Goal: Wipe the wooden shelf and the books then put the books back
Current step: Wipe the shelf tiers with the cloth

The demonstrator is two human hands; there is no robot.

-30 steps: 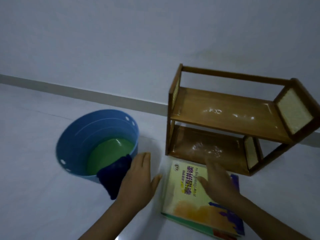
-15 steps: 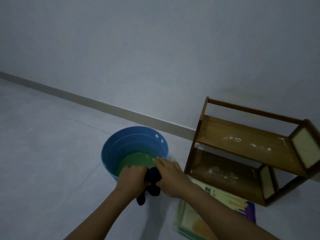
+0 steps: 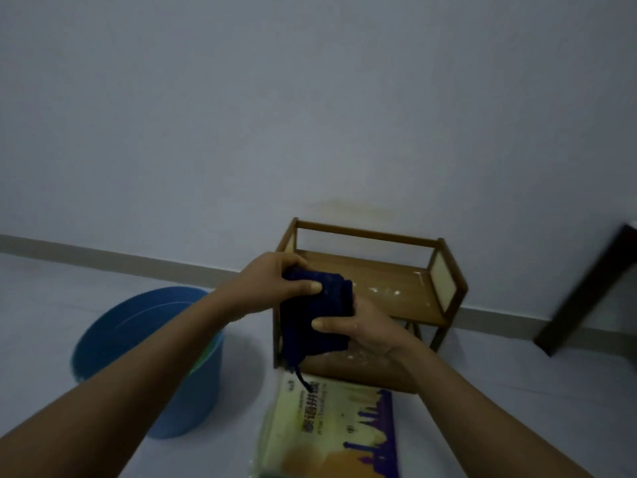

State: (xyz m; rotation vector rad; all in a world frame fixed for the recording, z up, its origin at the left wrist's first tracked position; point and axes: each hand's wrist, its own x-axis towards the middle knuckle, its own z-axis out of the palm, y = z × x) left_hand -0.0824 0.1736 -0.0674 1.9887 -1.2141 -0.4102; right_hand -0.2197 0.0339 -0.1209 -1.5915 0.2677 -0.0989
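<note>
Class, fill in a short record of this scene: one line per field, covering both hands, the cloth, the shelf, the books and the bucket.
left hand: grips the cloth's top edge
right hand: grips the cloth's right side
cloth: dark blue, folded, held up before the shelf
shelf: wooden, two tiers, no books on the visible boards, white specks on both
books: flat on the floor, in front of the shelf
bucket: blue, on the floor, left of the shelf
</note>
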